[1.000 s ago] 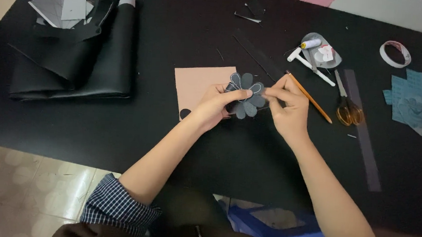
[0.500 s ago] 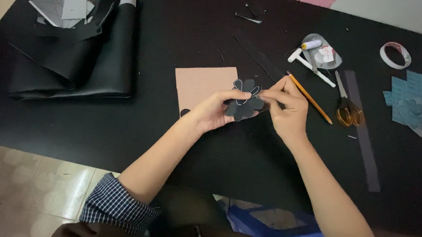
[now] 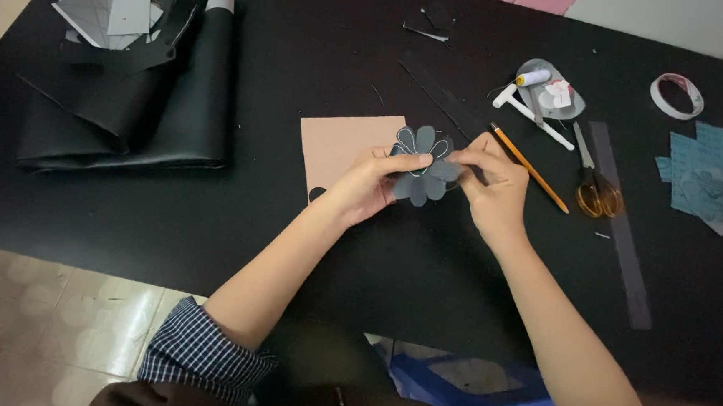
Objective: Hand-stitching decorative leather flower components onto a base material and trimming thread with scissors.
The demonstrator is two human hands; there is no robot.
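Note:
A grey flower-shaped cutout [image 3: 421,166] with rounded petals is held just above the black table [image 3: 320,58]. My left hand [image 3: 373,184] pinches it from the left, thumb on its centre. My right hand [image 3: 490,184] grips its right petals with the fingertips. A tan sheet of paper [image 3: 340,147] with a notch cut from its lower edge lies under and left of the flower.
A yellow pencil [image 3: 529,166], orange-handled scissors [image 3: 593,182], a grey strip [image 3: 623,236], blue paper pieces [image 3: 699,175], a tape roll [image 3: 677,94] and a small dish [image 3: 552,89] lie to the right. Folded black sheets with grey papers [image 3: 127,72] sit at far left.
Both hands turned and lifted the flower slightly; its petals now face the camera more fully. Everything else on the table stayed put.

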